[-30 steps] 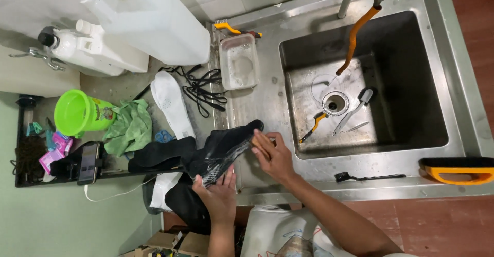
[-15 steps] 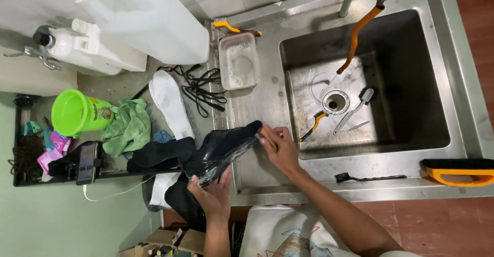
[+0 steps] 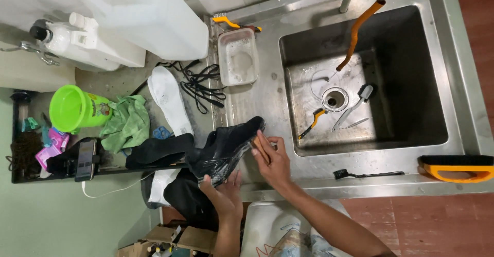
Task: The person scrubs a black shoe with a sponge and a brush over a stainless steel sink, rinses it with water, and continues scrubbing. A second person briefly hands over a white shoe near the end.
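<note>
the steel bench (image 3: 267,97) with its sunken sink (image 3: 411,82) fills the right of your view, and the black shoe (image 3: 226,146) sits over the bench's left edge, just in front of you. its long axis runs on a slant: toe up and to the right toward the sink, heel down and to the left toward your body. the wet, shiny side faces up.

your left hand (image 3: 222,195) is under the heel end, fingers (image 3: 232,181) curled up around the shoe and gripping it from below. your right hand (image 3: 272,159) is at the toe end, just right of the shoe, so it is the hand nearer the toe. its fingers (image 3: 278,145) are closed round a small brush with a wooden back (image 3: 259,146), and the brush is pressed against the shoe's toe side.

behind the shoe a white insole (image 3: 169,100) and a tangle of black laces (image 3: 203,84) lie apart on the worktop, and a small tub of soapy water (image 3: 238,56) stands further back on the bench.
</note>
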